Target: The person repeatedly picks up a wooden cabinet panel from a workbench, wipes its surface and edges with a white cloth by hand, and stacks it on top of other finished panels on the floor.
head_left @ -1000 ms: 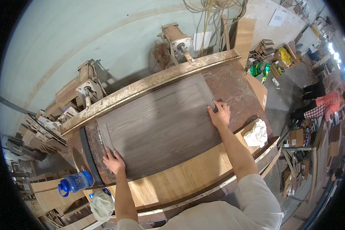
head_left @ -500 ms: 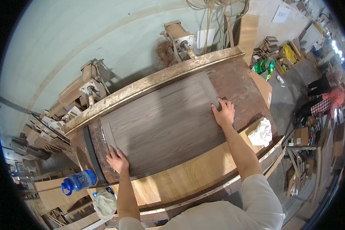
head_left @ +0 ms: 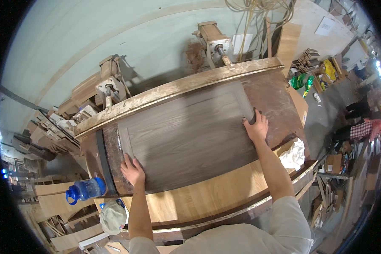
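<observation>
A dark grey-brown wooden door panel [head_left: 190, 131] with a recessed centre lies flat on a brown machine bed [head_left: 279, 101]. My left hand [head_left: 133, 170] grips the panel's near left edge, fingers curled over it. Over at the right, my right hand [head_left: 256, 127] grips the panel's right edge, fingers hooked over the end. A lighter oak board [head_left: 207, 194] lies under the panel's near side.
A gilt-stained rail [head_left: 178, 86] runs along the far side with clamp motors [head_left: 213, 40] behind. A blue water bottle [head_left: 84, 190] and a cap [head_left: 112, 216] sit at the lower left. A white rag [head_left: 293, 153] lies at the right. A person [head_left: 360, 122] stands far right.
The panel has slid slightly toward the right and nearer with both hands holding its edges; the view has shifted a little.
</observation>
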The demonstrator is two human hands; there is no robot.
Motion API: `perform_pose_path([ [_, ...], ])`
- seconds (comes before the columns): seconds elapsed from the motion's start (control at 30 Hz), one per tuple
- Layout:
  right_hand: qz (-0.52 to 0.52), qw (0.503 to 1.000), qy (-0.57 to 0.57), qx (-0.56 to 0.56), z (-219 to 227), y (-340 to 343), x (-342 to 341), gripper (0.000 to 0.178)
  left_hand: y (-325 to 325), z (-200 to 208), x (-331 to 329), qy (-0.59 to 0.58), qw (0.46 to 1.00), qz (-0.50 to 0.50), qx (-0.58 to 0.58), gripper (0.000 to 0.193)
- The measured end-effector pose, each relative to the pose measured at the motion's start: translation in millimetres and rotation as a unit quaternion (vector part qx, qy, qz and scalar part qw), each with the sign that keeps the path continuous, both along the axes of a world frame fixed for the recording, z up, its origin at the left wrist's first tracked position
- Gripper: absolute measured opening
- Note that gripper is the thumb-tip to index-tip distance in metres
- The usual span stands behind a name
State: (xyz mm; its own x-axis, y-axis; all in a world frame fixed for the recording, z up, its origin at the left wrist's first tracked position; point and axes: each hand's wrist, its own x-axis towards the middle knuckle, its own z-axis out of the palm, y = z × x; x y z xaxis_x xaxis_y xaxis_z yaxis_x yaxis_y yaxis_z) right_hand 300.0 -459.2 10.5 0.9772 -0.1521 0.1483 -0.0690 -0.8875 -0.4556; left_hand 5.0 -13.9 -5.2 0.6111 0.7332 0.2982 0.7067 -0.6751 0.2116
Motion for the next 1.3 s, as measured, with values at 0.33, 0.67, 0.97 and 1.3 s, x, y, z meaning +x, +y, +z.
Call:
perform_pose_path([
  [0.33, -0.099, 0.978, 0.17, 0.062, 18, 3, 24, 0.067, 37, 18, 24, -0.026, 0.925, 0.121, -0.36, 0.066],
  [0.67, -0.029, 0.866, -0.071, 0.494, 75, -54, -36, 0.04, 29, 113, -73, -0.443, 0.692, 0.086, -0.564, 0.027],
  [0.97, -0.084, 0.653, -0.024, 0.752, 137, -112, -221, 0.072, -10, 130, -203, -0.206, 0.623, 0.075, -0.751, 0.049],
  [1.3, -0.083, 0.383, -0.115, 0.913, 107, -199, -475, 0.087, 20, 22, -212, -0.105, 0.691, 0.025, -0.714, 0.072],
])
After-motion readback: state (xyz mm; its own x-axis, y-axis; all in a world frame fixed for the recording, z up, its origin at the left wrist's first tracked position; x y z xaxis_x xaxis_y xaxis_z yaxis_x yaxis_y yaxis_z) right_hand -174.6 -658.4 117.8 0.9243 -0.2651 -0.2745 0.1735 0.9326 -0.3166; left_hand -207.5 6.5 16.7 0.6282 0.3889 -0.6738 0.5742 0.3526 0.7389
